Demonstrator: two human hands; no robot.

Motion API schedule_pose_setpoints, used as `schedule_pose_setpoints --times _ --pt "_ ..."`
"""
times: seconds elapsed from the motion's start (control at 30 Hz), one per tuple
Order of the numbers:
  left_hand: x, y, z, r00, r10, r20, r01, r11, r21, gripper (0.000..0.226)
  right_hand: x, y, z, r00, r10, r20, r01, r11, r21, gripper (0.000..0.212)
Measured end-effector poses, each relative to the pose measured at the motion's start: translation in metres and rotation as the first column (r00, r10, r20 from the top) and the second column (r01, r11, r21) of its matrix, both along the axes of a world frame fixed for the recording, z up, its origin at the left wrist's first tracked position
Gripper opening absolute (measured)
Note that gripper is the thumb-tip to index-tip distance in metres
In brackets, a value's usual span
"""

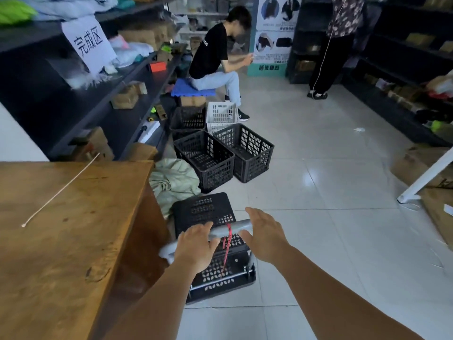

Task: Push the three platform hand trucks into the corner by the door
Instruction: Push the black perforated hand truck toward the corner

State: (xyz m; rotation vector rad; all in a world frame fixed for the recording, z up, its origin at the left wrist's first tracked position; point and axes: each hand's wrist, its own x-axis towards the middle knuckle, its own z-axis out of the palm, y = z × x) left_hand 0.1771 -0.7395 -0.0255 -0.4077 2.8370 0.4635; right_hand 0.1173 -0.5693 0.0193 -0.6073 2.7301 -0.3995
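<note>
One platform hand truck [207,212] stands on the tiled floor in front of me, beside the wooden table. It has a black perforated deck and a grey handle bar [241,227] with a red cord tied around it. My left hand [196,249] lies over the left part of the bar with the fingers curled on it. My right hand [266,235] rests on the right end of the bar, fingers stretched forward. No other hand trucks and no door are in view.
A wooden table [66,231] is close on the left. Black crates [204,159] and a white crate [221,114] sit ahead, with a green bag [174,182] beside them. One person sits on a blue stool [192,90]; another stands far right. Shelves line both sides.
</note>
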Motion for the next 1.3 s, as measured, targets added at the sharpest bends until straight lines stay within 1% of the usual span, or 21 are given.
schedule_pose_setpoints --times 0.13,0.23,0.37,0.43,0.53,0.7,0.97,1.13,1.23,1.3 --pt "-0.011 0.000 -0.010 1.000 0.010 0.013 -0.009 0.994 -0.111 0.045 -0.030 -0.010 -0.022 0.993 0.113 0.037 -0.116 0.991 0.062 0.059" --pt "-0.018 0.003 -0.011 1.000 -0.001 0.026 0.004 0.990 -0.143 0.044 -0.049 -0.011 -0.034 0.975 0.219 0.026 -0.220 0.967 0.127 0.054" --pt "-0.033 0.013 -0.010 0.998 0.042 0.045 -0.035 0.987 -0.156 0.043 -0.081 -0.001 -0.042 0.939 0.342 0.039 -0.344 0.936 0.078 0.042" --pt "-0.041 0.023 -0.011 0.995 0.075 0.059 -0.065 0.985 -0.159 0.043 -0.097 0.006 -0.047 0.915 0.402 0.031 -0.403 0.912 0.082 0.039" --pt "-0.054 0.042 -0.011 0.985 0.151 0.087 -0.137 0.979 -0.151 0.044 -0.118 0.017 -0.051 0.872 0.488 0.038 -0.489 0.865 0.114 0.040" --pt "-0.080 0.084 -0.003 0.956 0.256 0.145 -0.238 0.963 -0.127 0.045 -0.159 0.042 -0.048 0.767 0.636 0.081 -0.642 0.761 0.096 0.036" --pt "-0.098 0.160 0.005 0.907 0.377 0.189 -0.366 0.926 -0.090 0.039 -0.193 0.095 -0.046 0.668 0.740 0.082 -0.745 0.663 0.082 0.034" --pt "-0.091 0.200 0.004 0.869 0.451 0.202 -0.443 0.892 -0.090 0.038 -0.192 0.122 -0.049 0.645 0.758 0.091 -0.764 0.643 0.058 0.041" --pt "-0.083 0.231 0.001 0.848 0.489 0.204 -0.477 0.872 -0.109 0.038 -0.186 0.145 -0.048 0.608 0.790 0.080 -0.794 0.603 0.082 0.039" --pt "-0.077 0.259 0.000 0.828 0.518 0.215 -0.509 0.855 -0.098 0.036 -0.182 0.166 -0.048 0.576 0.810 0.112 -0.817 0.565 0.118 0.037"
